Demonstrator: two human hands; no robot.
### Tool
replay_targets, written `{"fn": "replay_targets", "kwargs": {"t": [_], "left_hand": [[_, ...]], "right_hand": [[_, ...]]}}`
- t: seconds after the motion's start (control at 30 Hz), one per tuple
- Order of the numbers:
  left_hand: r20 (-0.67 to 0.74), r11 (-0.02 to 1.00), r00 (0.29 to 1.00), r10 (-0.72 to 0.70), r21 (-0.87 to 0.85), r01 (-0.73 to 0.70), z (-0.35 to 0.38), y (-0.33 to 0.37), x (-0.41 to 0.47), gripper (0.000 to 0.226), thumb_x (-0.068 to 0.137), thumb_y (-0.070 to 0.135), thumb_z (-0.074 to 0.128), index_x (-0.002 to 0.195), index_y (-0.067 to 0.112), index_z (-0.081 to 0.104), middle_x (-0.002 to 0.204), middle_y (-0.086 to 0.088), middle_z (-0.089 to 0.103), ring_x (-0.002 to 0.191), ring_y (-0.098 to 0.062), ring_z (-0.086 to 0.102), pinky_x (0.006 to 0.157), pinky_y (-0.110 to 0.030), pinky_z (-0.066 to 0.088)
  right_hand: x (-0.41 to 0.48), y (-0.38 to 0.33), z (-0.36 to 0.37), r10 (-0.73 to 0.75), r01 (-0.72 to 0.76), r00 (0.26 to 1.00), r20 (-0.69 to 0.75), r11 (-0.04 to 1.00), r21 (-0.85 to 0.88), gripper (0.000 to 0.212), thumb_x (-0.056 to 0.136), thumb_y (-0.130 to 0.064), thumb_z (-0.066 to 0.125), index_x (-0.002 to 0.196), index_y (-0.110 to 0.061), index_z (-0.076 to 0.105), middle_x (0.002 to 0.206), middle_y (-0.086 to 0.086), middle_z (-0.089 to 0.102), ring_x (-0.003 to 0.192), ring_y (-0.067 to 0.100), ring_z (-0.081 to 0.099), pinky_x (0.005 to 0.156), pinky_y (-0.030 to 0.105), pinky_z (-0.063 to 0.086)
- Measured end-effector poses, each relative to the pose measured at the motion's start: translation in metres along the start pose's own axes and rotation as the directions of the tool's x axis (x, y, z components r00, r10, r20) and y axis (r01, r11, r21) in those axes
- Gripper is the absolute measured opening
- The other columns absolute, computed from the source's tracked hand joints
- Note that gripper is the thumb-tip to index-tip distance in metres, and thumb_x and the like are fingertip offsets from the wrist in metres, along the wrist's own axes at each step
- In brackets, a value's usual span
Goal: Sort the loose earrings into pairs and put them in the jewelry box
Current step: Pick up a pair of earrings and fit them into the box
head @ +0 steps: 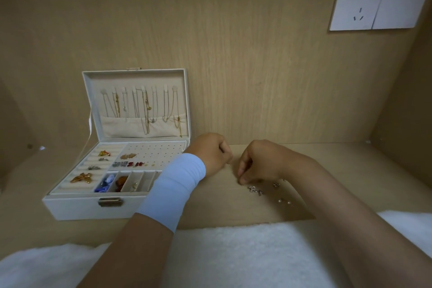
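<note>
Several loose earrings (255,190) scattered on bench (210,206), just beside right grip (259,161): fingertips pinched down at their edge, catch unclear. Left grip (210,152) curled close by, contents unclear. Jewelry box (93,208) open, further left

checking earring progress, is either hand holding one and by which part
Fingertips of the right hand meet beside the loose earrings; whether they hold one is too small to tell. The left hand is curled, contents hidden.
</note>
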State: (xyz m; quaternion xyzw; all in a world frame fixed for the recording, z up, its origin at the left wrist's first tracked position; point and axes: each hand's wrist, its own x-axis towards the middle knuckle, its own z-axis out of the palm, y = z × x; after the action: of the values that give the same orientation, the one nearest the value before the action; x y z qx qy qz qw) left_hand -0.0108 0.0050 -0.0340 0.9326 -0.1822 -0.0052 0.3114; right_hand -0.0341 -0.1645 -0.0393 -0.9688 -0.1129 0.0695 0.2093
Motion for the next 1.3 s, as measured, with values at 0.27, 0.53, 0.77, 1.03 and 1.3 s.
{"fn": "replay_targets", "kwargs": {"t": [0.27,0.53,0.77,1.03,1.3], "left_hand": [[0.009,1.0,1.0,0.009,-0.017,-0.009,-0.011,-0.006,-0.005,0.01,0.091,0.022,0.062,0.09,0.022,0.072,0.083,0.01,0.071,0.082,-0.008,0.066,0.074,-0.021,0.048],[-0.019,0.999,0.999,0.048,-0.015,-0.048,-0.027,-0.017,-0.026,0.008,0.089,0.026,0.067,0.085,0.025,0.074,0.078,0.014,0.069,0.08,-0.001,0.063,0.077,-0.02,0.047],[-0.145,0.988,0.982,0.119,-0.076,-0.131,-0.059,-0.029,-0.046,0.007,0.088,0.025,0.071,0.091,0.028,0.076,0.082,0.015,0.069,0.078,0.002,0.061,0.075,-0.016,0.046],[-0.228,0.918,0.949,0.219,-0.28,-0.279,-0.087,-0.071,-0.063,0.022,0.091,0.014,0.067,0.106,0.025,0.076,0.097,0.016,0.075,0.097,0.002,0.066,0.09,-0.016,0.047],[-0.252,0.864,0.958,0.14,-0.441,-0.243,-0.107,-0.104,-0.071,0.02,0.092,0.009,0.064,0.107,0.017,0.076,0.099,0.004,0.076,0.094,-0.017,0.069,0.082,-0.026,0.057]], "right_hand": [[0.002,-0.007,0.007,-0.042,0.041,0.999,-0.01,0.999,-0.031,0.008,0.072,-0.033,0.081,0.079,-0.032,0.078,0.077,-0.017,0.072,0.08,0.0,0.066,0.084,0.034,0.057],[0.003,-0.015,0.014,-0.06,0.06,0.998,-0.004,0.998,-0.018,0.005,0.076,-0.023,0.078,0.074,-0.027,0.077,0.077,-0.013,0.074,0.079,0.003,0.067,0.081,0.033,0.057],[-0.001,-0.051,0.007,-0.105,0.198,0.969,-0.223,0.869,0.453,0.007,0.089,-0.005,0.068,0.089,-0.01,0.072,0.067,0.002,0.067,0.042,0.008,0.048,0.041,0.017,0.038],[0.023,-0.109,0.001,-0.184,0.217,0.974,-0.128,0.631,0.745,0.037,0.091,-0.013,0.07,0.12,-0.014,0.047,0.081,0.006,0.074,0.044,0.018,0.049,0.039,0.021,0.031],[0.049,-0.136,0.023,-0.247,0.099,0.969,0.011,0.427,0.899,0.06,0.083,-0.019,0.071,0.135,-0.01,0.043,0.079,0.008,0.071,0.041,0.009,0.045,0.034,0.017,0.028]]}}
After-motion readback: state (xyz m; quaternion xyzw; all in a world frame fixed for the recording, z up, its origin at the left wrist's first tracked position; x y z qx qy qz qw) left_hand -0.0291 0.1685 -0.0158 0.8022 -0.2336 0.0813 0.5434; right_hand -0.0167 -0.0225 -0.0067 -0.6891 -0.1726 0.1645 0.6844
